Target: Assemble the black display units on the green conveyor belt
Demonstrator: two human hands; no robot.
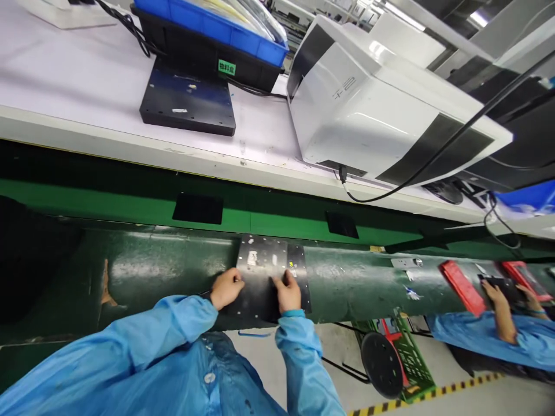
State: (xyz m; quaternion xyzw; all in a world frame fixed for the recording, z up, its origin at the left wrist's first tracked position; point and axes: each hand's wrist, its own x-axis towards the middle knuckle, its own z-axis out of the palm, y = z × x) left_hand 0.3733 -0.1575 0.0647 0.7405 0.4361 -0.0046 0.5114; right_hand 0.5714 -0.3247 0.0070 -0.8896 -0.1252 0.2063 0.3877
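Observation:
A flat black fixture plate (260, 271), with small screw holes and pale sticker remains, lies on the dark green bench surface in front of me. At its left edge is my left hand (226, 288), with the fingers curled in and the thumb pressed to the index finger. Over the right part of the plate rests my right hand (288, 292), its fingers bent into a pinch. Whatever sits in either pinch is too small or hidden to name. A darker strip runs along the plate's right side, partly covered by my right hand.
Above the bench runs a white shelf (108, 136) bearing a similar black block (188, 101), a blue bin (212, 26) and a white machine (373, 104) with a cable. Farther right are red trays (463, 287) and a co-worker's hands (498, 300). A round stool (381, 364) stands below.

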